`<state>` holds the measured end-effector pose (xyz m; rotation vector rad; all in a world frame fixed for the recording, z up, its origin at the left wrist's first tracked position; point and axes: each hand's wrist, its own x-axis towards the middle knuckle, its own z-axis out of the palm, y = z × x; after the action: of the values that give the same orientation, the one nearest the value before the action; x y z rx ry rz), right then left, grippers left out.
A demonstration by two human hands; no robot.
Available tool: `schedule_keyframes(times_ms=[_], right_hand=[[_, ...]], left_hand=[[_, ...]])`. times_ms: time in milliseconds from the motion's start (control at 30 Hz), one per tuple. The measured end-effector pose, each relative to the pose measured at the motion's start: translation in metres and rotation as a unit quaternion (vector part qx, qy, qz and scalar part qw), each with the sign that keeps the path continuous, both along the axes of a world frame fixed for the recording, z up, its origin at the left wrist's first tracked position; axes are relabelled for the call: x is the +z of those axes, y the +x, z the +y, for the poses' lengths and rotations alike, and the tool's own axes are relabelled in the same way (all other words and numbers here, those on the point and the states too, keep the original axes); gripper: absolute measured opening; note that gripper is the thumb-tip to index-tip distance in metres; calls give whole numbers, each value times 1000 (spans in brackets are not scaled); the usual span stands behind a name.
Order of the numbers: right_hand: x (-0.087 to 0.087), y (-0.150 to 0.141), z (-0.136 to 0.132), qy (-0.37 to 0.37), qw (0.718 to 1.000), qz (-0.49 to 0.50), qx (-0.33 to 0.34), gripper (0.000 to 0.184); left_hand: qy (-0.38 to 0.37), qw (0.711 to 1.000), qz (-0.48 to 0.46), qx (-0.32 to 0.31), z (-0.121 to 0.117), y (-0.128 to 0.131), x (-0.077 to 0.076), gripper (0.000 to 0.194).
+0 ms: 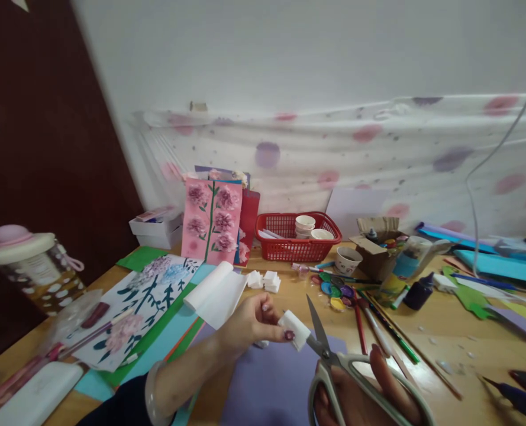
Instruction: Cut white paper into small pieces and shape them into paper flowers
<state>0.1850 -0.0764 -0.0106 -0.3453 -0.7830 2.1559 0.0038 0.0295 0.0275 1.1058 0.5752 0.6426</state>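
Note:
My left hand (256, 325) pinches a small folded piece of white paper (296, 331) between thumb and fingers. With my right hand (349, 393) I grip the scissors (329, 355), fingers through the pale handles. The blades are apart, and the lower one reaches the right edge of the white piece. A sheet of purple paper (271, 384) lies beneath both hands. Just beyond my left hand sit small stacks of cut white squares (263, 281). To their left rests a partly unrolled white paper roll (212, 287).
A red basket (293, 251) with paper cups stands at the back, beside a pink flower picture (212, 222). Paint pots (334, 290), brushes, a dark ink bottle (420, 293) and a cardboard box (378, 248) fill the right. A drink bottle (34, 269) and a painted sheet (151, 296) are at left.

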Motion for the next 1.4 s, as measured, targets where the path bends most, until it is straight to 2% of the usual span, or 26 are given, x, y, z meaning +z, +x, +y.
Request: schedule_keyframes(times_ms=[200,333,400,567,633,800,933,1100,1300,1400], right_hand=[[-3,3,3,18,1000,-16,10,87],[-9,2,1,2,1000,-14,-27,79],[-11,1,0,-5,999,-10,-41,78],[-4,1,-1,10,1000,-19,-13,79],[0,1,0,19,999,-28,1,80],[-1,-2,3,14,1000,-24,-1,80],[-11,-5,2,1,1000,-10,-25,74],[-24,-4,2,-6,1000,-4,-17,63],[-50,6,9,-6,1000,18,21,54],[-67,12,17,-7,996,30,78,52]], left_hand=[[13,1000,2,13,3,-3,-1,51],[14,999,34,-28,5,-5,-1,49],[17,998,32,-49,3,-4,0,42],[35,995,34,-85,2,-5,0,34],[35,995,45,-78,2,-5,-1,38],[44,997,55,-7,2,-3,-2,58],[44,998,47,18,2,-2,-3,60],[43,999,25,16,4,-4,-6,59],[46,998,34,8,7,-5,-8,59],[54,998,37,5,10,-6,-7,60]])
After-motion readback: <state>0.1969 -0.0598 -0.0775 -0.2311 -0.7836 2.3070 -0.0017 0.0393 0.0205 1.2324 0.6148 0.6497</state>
